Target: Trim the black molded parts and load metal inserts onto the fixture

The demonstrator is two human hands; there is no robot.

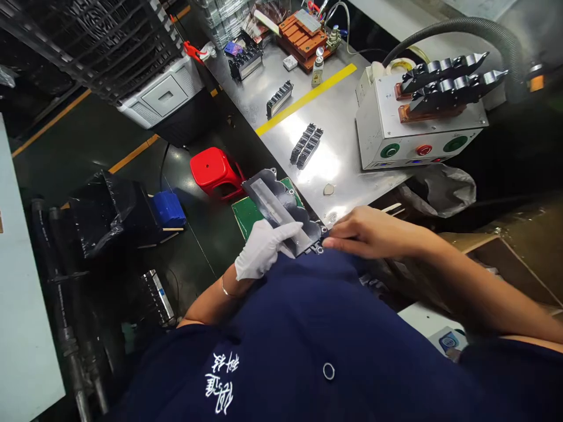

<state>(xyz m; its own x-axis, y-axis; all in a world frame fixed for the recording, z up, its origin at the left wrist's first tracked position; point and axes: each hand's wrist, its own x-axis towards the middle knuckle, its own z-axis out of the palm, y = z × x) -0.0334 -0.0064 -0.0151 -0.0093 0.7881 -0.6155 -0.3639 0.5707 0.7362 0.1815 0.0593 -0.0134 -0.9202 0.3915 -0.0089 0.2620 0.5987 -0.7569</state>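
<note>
My left hand [261, 249], in a white glove, grips a dark moulded plastic part [285, 202] in front of my chest. The part is tilted, with a scalloped side, small ring-shaped lugs and a long pale flat strip. My gloved finger lies stretched along that strip. My bare right hand [358, 234] is closed at the near end of the part, beside its lugs. What its fingertips pinch is hidden from me. Two joined black scalloped parts [307, 145] lie on the metal bench, and another similar part [280, 98] rests farther back.
The metal bench [338, 129] carries a yellow tape line [308, 101], a white machine [422, 135] with buttons and black fixtures, an orange-brown fixture block [303, 38] and a small bottle [318, 67]. A red stool [215, 170] stands left; a cardboard box [505, 264] is at right.
</note>
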